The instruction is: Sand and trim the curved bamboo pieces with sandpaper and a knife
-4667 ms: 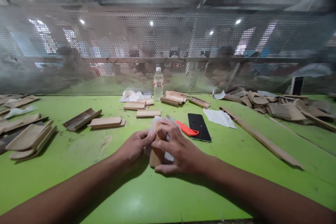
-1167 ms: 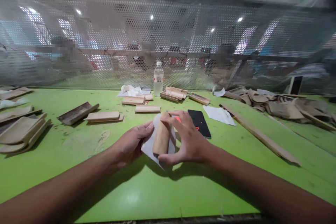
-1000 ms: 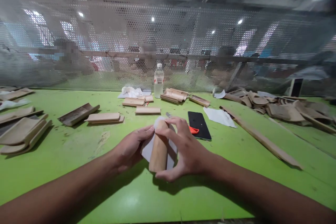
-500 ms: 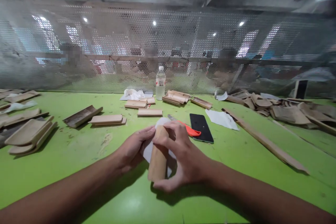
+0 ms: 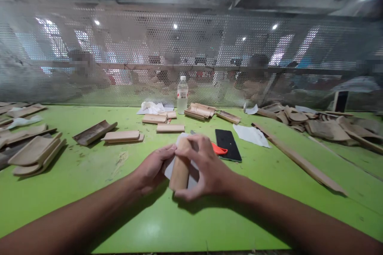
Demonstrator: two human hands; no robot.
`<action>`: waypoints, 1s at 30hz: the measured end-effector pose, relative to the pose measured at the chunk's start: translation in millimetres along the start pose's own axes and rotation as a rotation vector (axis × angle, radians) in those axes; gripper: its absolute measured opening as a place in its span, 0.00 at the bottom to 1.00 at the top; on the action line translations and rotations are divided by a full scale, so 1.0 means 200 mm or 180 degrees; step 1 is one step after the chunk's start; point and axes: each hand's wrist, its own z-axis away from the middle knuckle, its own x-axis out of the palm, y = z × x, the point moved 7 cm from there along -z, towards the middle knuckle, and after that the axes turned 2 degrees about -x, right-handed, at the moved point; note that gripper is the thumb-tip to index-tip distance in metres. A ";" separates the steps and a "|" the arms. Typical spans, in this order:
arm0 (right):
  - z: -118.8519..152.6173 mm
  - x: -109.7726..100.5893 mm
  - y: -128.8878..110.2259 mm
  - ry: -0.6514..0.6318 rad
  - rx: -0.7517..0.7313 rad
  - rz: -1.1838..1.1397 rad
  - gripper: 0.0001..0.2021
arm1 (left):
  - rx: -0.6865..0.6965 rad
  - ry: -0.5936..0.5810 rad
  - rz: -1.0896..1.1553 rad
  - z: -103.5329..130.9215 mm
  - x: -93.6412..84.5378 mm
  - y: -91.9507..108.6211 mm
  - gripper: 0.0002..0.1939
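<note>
Head view: wooden piece (image 5: 179, 173), between the hands, has shifted slightly away from the person over the last half second. Right hand (image 5: 211, 167) is clamped on it end to end; left hand (image 5: 154, 165) pinches the white sheet (image 5: 169, 168) behind it. Grips unchanged, so probably mid-stroke along the sheet. Orange-handled tool (image 5: 220, 150) and phone (image 5: 229, 143) sit just beyond the right hand.

A light brown piece of wood (image 5: 179, 173), its visible face rounded, was held just below the middle of the frame, its top end leaning slightly right. Behind it, a sheet of white paper (image 5: 169, 169) stuck out past both long sides.
</note>
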 end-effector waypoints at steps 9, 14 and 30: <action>0.01 0.01 0.00 0.0017 0.0066 -0.0057 0.42 | 0.0062 0.0059 0.0090 0.00 -0.02 -0.01 0.09; 0.01 0.01 -0.01 -0.0117 -0.0147 -0.0030 0.44 | 0.0066 0.0051 0.0038 0.00 -0.01 0.00 0.09; 0.01 -0.02 0.02 0.0058 0.0051 -0.0163 0.42 | 0.0160 -0.0017 -0.0115 0.00 -0.02 0.02 0.10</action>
